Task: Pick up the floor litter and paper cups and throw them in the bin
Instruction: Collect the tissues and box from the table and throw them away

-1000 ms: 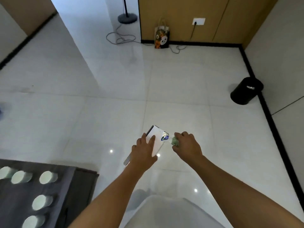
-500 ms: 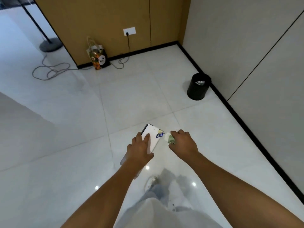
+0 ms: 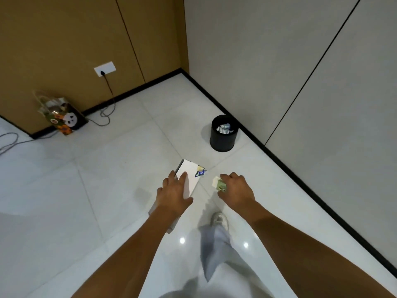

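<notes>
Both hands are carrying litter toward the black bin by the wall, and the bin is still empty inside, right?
Not quite. The head view shows crumpled litter already inside the black bin. The rest holds: the left hand holds a white flat packet, the right hand a small green-and-white scrap.

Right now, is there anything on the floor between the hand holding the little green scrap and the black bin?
Nothing: the head view shows bare white tile between the right hand and bin.

The room is dim and evenly lit. Two small ceiling-light glints shine on the glossy floor (image 3: 120, 190) below the hands, between the forearms. Soft shadows lie under the left hand (image 3: 175, 191) and right hand (image 3: 235, 189). The trouser leg (image 3: 214, 244) is motion-blurred; wall lines bow toward the edges.
</notes>
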`<action>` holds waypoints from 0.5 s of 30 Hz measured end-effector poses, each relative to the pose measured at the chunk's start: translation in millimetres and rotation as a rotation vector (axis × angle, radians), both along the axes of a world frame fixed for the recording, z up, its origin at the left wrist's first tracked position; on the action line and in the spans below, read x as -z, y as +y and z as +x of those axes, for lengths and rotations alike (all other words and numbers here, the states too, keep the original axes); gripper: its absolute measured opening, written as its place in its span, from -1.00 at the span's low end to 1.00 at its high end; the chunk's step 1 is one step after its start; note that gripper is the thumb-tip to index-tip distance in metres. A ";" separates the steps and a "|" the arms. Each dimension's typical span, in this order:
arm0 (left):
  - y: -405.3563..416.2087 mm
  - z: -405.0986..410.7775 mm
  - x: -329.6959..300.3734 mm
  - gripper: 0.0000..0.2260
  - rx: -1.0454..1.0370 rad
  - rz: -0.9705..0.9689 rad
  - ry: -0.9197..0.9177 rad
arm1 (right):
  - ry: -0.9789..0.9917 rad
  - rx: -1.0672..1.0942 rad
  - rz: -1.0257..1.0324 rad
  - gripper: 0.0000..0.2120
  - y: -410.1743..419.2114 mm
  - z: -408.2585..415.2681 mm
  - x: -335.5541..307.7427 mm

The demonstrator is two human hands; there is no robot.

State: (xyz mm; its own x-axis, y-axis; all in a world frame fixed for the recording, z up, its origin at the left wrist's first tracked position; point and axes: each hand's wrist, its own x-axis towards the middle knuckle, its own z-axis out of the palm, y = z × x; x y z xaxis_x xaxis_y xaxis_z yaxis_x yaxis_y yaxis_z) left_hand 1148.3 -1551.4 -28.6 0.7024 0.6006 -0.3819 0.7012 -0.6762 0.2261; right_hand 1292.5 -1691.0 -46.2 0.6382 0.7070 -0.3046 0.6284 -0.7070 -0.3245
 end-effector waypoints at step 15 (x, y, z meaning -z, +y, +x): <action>146.7 283.2 24.0 -0.28 -0.040 -0.086 0.024 | 0.086 0.039 -0.067 -0.55 152.2 292.1 16.1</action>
